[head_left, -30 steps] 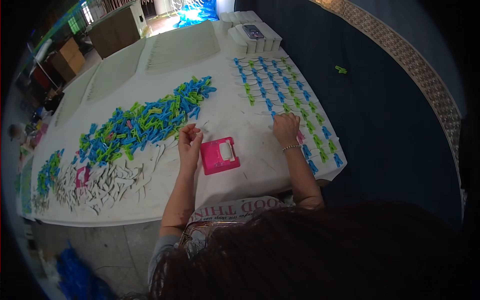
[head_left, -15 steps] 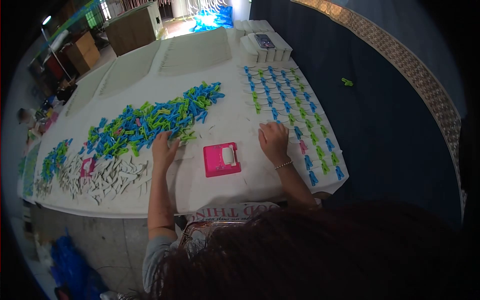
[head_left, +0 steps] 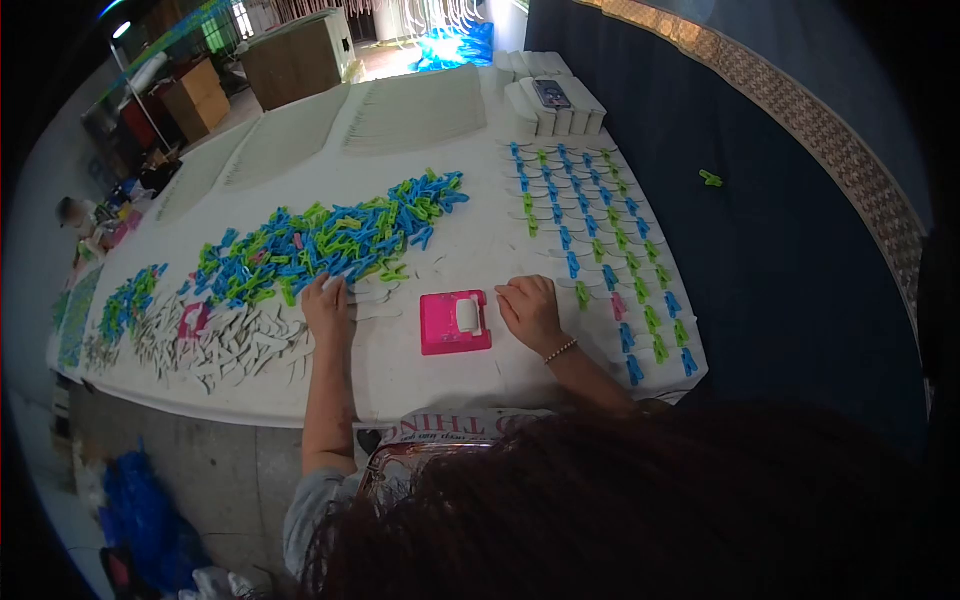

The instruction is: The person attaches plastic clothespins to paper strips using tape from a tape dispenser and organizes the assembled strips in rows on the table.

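Near the lower edge of a heap of blue and green clips (head_left: 340, 238), my left hand (head_left: 328, 308) is bent, with pale strips (head_left: 375, 302) beside it; what its fingertips hold is hidden. My right hand (head_left: 530, 312) has its fingers curled together just right of the pink dispenser (head_left: 455, 324) with a white roll; anything in that pinch is too small to name. Rows of clips with thin strips (head_left: 597, 250) lie to the right of my right hand. More pale strips (head_left: 235, 345) are piled left of my left hand.
White stacked blocks (head_left: 555, 108) carry a phone (head_left: 552, 94) at the table's far right corner. Flat pale sheets (head_left: 415, 110) lie along the far side. A green clip (head_left: 711, 178) rests on the dark surface at right. A person (head_left: 82, 220) is at far left.
My left hand has moved left to the clip heap and strips. My right hand has come away from the clip rows to beside the pink dispenser. The camera view has shifted.
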Motion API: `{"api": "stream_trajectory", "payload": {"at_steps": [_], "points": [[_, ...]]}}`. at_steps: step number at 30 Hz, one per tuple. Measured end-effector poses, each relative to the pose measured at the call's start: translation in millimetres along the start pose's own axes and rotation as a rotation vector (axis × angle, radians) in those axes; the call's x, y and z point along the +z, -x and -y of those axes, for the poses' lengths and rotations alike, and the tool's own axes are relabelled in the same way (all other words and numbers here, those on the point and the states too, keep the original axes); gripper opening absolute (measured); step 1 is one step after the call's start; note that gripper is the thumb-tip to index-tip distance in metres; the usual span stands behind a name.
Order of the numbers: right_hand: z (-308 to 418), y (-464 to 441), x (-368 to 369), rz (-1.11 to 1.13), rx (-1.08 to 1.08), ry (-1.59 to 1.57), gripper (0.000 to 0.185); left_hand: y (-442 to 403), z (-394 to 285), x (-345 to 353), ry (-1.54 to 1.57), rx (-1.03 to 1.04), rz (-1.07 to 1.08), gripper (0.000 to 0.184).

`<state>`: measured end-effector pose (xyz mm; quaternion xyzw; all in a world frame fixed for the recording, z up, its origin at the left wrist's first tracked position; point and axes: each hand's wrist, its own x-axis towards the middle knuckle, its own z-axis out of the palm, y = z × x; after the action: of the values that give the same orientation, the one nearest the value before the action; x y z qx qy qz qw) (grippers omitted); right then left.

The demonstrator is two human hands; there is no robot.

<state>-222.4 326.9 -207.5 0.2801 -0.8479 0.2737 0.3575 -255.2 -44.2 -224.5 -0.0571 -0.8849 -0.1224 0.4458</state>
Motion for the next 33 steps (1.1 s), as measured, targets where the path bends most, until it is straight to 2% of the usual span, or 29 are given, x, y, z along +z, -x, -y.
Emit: {"api": "stream_trajectory", "payload": {"at_steps": [4, 6, 7, 9, 12, 13, 15, 17, 20, 23, 26, 28, 29, 31, 33], "points": [[-3, 0, -2, -0.022, 0.008, 0.008, 0.013, -17, -7, -8, 0.131, -0.170, 0.018, 0.012], [-3, -1, -1, -0.017, 0.006, -0.006, 0.012, -22, -14, -7, 0.451, -0.347, -0.107, 0.010], [-4, -1, -2, -0.033, 0.000, 0.009, 0.012, -25, -17, -8, 0.428, -0.361, -0.114, 0.010], [-2, -4, -1, -0.041, -0.019, 0.004, 0.011, -31, -24, -11, 1.177, -0.722, -0.031, 0.016], [6, -11, 0, -0.030, -0.010, -0.019, 0.009, -40, -56, -30, 1.295, -0.724, 0.088, 0.028], [13, -16, 0, -0.027, 0.018, -0.123, 0.011, -41, -67, -37, 1.294, -0.730, 0.085, 0.028], [29, -26, -2, -0.022, 0.053, -0.222, 0.012, -39, -86, -43, 1.381, -0.712, 0.236, 0.025], [47, -36, -4, 0.006, -0.024, -0.297, 0.016, -36, -100, -42, 1.401, -0.704, 0.265, 0.022], [74, -52, -10, 0.028, -0.078, -0.261, 0.019, -31, -119, -45, 1.435, -0.729, 0.346, 0.020], [70, -48, -2, 0.074, -0.068, -0.256, 0.016, -30, -130, -47, 1.486, -0.789, 0.401, 0.019], [58, -41, -2, 0.133, 0.058, -0.364, 0.012, -29, -131, -47, 1.513, -0.770, 0.456, 0.015], [52, -40, -6, 0.186, 0.135, -0.411, 0.011, -29, -129, -47, 1.337, -0.460, 0.522, 0.011], [49, -40, -8, 0.233, 0.210, -0.455, 0.010, -29, -128, -47, 1.339, -0.466, 0.523, 0.011], [39, -34, -1, 0.219, 0.134, -0.429, 0.011, -33, -132, -53, 0.976, -0.105, 0.380, 0.008], [35, -29, 5, 0.203, 0.056, -0.400, 0.011, -30, -131, -50, 0.981, -0.085, 0.402, 0.009]]}}
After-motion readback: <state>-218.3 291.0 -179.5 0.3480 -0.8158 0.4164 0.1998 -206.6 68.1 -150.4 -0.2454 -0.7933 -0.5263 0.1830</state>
